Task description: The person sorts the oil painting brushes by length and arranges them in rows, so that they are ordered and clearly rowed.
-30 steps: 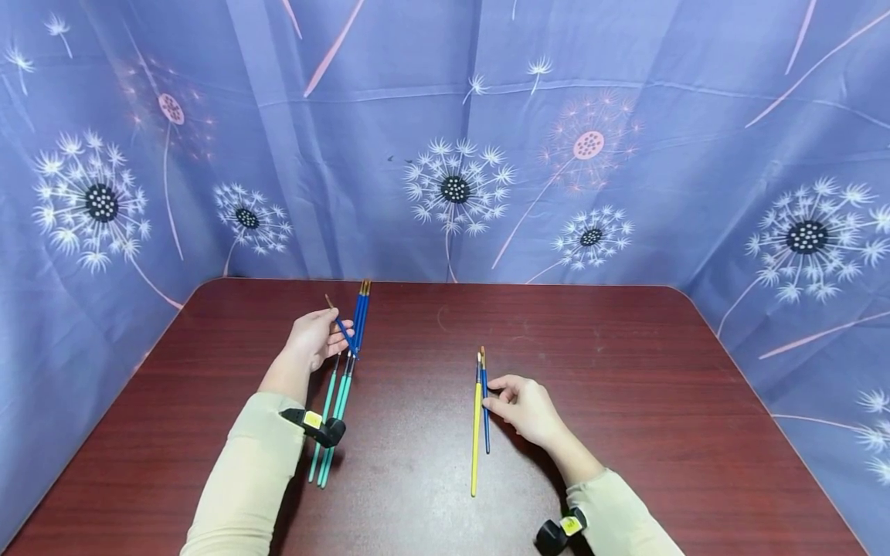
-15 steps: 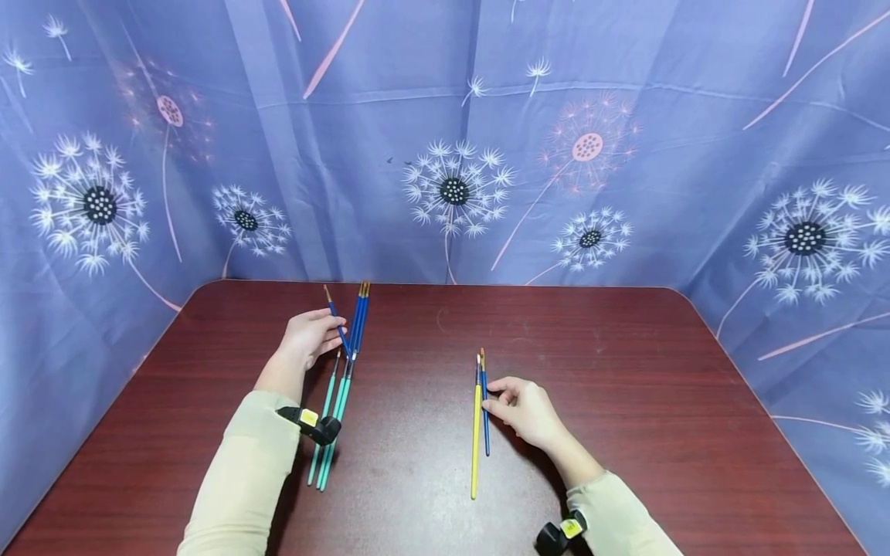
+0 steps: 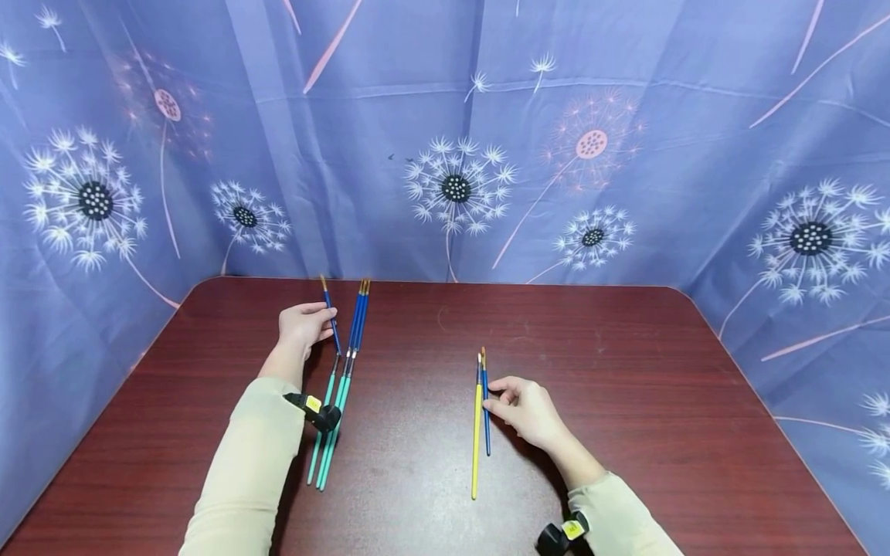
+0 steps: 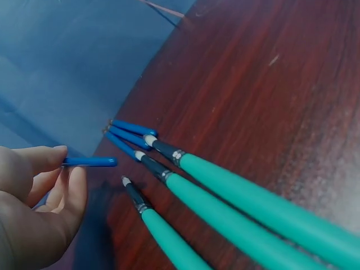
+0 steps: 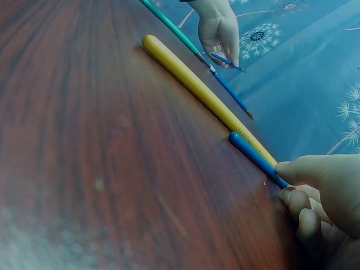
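My left hand (image 3: 304, 328) pinches a blue paintbrush (image 4: 101, 162) between thumb and fingers, at the back left of the table. Its bristles point to the far edge, and its handle end hangs close over the tip of the leftmost green paintbrush (image 4: 169, 242). Right of it lie several blue paintbrushes (image 3: 359, 316) side by side, in line with two more green paintbrushes (image 3: 335, 425). Nearer the middle, my right hand (image 3: 526, 407) pinches another blue paintbrush (image 5: 256, 157), which lies against a longer yellow paintbrush (image 5: 194, 87).
The dark red wooden table (image 3: 626, 371) has rounded far corners. A blue curtain (image 3: 334, 170) with dandelion prints hangs behind it and along both sides. A black camera (image 3: 324, 415) is strapped to the left sleeve and another camera (image 3: 552, 538) to the right.
My left hand has moved left and toward the far edge with its blue paintbrush, which has turned from slanting to nearly upright in the head view. My right hand stays put.
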### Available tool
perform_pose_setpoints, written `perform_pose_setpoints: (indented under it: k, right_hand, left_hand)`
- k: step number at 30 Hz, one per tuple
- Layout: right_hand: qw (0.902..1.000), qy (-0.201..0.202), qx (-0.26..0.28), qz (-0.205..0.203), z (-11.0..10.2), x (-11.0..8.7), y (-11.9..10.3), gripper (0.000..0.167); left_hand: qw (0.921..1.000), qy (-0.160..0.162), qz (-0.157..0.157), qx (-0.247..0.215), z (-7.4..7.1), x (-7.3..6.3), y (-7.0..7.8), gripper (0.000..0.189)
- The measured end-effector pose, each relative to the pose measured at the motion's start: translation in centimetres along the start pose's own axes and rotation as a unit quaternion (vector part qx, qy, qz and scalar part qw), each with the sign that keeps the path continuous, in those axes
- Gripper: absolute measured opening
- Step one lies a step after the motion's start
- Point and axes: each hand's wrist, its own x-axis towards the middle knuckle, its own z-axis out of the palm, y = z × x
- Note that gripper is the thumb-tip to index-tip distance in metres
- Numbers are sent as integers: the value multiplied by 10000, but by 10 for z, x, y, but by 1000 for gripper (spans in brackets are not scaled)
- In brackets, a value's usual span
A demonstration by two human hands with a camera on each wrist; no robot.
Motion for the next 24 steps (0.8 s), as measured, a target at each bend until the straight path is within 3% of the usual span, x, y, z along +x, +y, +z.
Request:
perform_pose_setpoints:
  k: [7, 13, 24]
  right_hand:
    - [10000, 39, -14, 17, 0, 2, 0, 26]
    - [9999, 57, -34, 97, -1, 1, 0, 25]
    - [10000, 37, -65, 24, 1, 1, 2, 26]
  left_hand:
    - [9981, 353, 204, 452, 8, 6, 1, 35]
    - [9921, 557, 362, 1062, 13, 14, -2, 29]
    - [9874, 549, 400, 1426, 22, 18, -6, 28]
